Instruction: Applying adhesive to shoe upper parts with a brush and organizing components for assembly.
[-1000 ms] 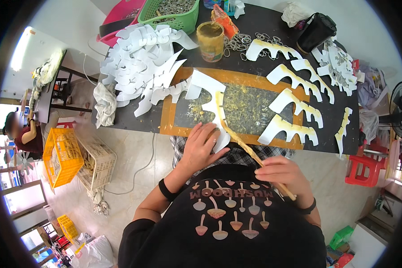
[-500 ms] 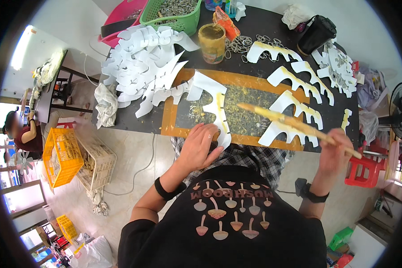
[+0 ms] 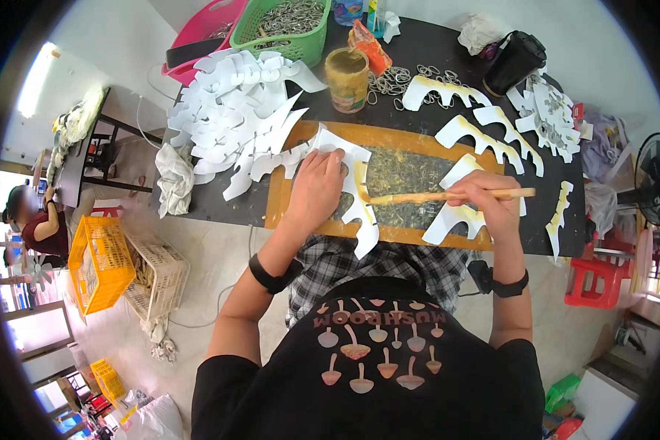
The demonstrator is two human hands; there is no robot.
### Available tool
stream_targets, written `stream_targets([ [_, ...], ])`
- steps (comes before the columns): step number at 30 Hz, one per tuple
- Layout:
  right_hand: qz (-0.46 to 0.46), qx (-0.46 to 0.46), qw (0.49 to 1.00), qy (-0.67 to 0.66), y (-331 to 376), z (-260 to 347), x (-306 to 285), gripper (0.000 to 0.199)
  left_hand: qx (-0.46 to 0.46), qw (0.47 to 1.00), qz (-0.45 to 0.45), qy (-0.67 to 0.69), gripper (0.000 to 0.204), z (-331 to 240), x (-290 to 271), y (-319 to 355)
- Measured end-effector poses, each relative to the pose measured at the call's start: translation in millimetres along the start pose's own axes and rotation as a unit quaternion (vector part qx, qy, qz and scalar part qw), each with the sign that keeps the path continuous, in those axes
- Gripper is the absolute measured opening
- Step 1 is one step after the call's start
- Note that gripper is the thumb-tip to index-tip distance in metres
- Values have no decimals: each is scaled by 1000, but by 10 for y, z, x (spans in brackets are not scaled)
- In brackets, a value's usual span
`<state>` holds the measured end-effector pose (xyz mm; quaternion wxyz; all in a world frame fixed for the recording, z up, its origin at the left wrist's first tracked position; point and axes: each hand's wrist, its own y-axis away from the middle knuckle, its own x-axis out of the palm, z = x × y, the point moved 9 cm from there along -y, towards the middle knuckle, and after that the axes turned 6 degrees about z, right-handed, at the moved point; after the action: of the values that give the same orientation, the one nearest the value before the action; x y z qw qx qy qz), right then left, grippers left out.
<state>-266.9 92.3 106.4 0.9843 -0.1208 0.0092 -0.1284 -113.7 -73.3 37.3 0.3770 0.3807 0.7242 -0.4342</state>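
Between the thumb and bent fingers of the right hand (image 3: pixel 488 202), a slim wooden stick (image 3: pixel 418 197) is being gripped, its paste-smeared tip meeting the notched edge of a white cut-out sheet (image 3: pixel 356 183). By the left hand (image 3: pixel 319 187), the sheet's upper part is being pressed down with loosely bent fingers; whether an edge is also being pinched cannot be told. Beneath the sheet, a dark orange-bordered board (image 3: pixel 403 165) is being used as a work surface, the lower tip reaching past its near border.

The sheet is looking light, thin and flexible but springy, its narrow prongs probably bending easily. Along the yellow-coated edge, tackiness or slipperiness is being suggested, so a hold on the broad bare end is seeming safest.

Farther out, paste-edged cut-outs (image 3: pixel 480 139) are being kept at the right, a heap of white cut-outs (image 3: pixel 227 117) at the left, and a paste jar (image 3: pixel 347 81) beyond the board. On the jar, a coloured label is showing, its wording too small to read. Across the black T-shirt (image 3: pixel 381 396), a printed word is appearing upside down above toadstool drawings.
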Motion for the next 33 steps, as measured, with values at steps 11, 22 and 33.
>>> stream_targets([
  [11,67,-62,995,-33,-191,155,12,16,-1,1000,-3,-4,32,-20,20,46],
  [22,52,-49,993,88,-191,123,-7,22,-23,1000,13,-7,29,-2,48,38],
  [33,-27,-7,999,42,-122,-45,-182,25,-26,1000,15,-7,30,-3,45,43],
])
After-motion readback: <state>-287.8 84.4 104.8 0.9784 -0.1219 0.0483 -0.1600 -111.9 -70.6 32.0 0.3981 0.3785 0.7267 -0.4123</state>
